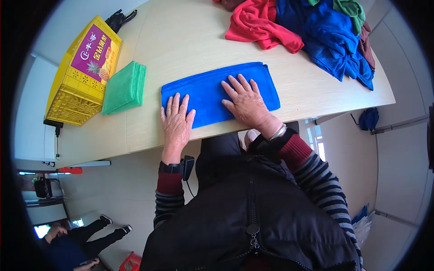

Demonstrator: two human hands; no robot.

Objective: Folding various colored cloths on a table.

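A folded bright blue cloth towel [217,92] is pressed flat on the pale wooden bench [190,40] by both hands, left [176,119] and right [244,101], fingers spread open, nothing gripped.

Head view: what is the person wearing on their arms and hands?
Both hands are bare. The left hand has a black wrist strap carrying a small black device with a cable. The right hand has a silvery bracelet. Sleeves are grey-and-black striped with dark red cuffs.

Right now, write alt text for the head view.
Both hands, left and right, press flat on a folded blue cloth on a table. A folded green cloth and yellow crate lie left; loose cloths are heaped beyond.
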